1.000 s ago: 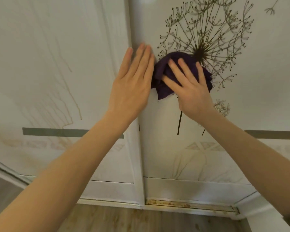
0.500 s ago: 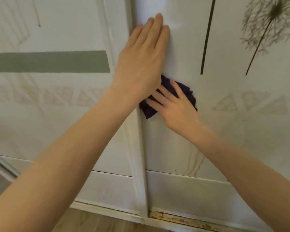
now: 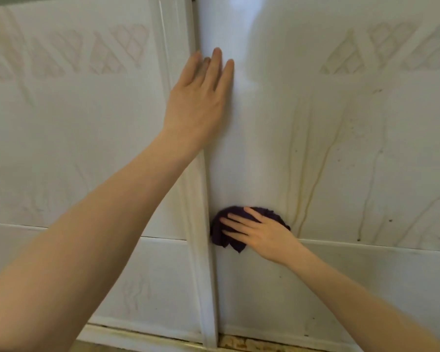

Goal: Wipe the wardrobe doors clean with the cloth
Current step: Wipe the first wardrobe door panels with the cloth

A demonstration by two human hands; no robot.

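Two white wardrobe doors fill the view, the left door point(image 3: 69, 138) and the right door point(image 3: 341, 148), meeting at a vertical frame strip point(image 3: 201, 262). My left hand point(image 3: 201, 97) lies flat and open across that strip, fingers up, holding nothing. Lower down, my right hand point(image 3: 262, 232) presses a crumpled dark purple cloth point(image 3: 221, 235) against the right door, just beside the strip, at the seam above the bottom panel. Yellowish drip streaks point(image 3: 313, 174) run down the right door to the right of the cloth.
The doors' bottom track point(image 3: 239, 345) shows at the lower edge, stained brown. A sliver of floor sits at the bottom left. Faint lattice prints mark both doors near the top.
My right hand has slid the cloth down the right door, from the dandelion print to the bottom panel seam. The view has dropped with it. My left hand stays flat on the frame strip.
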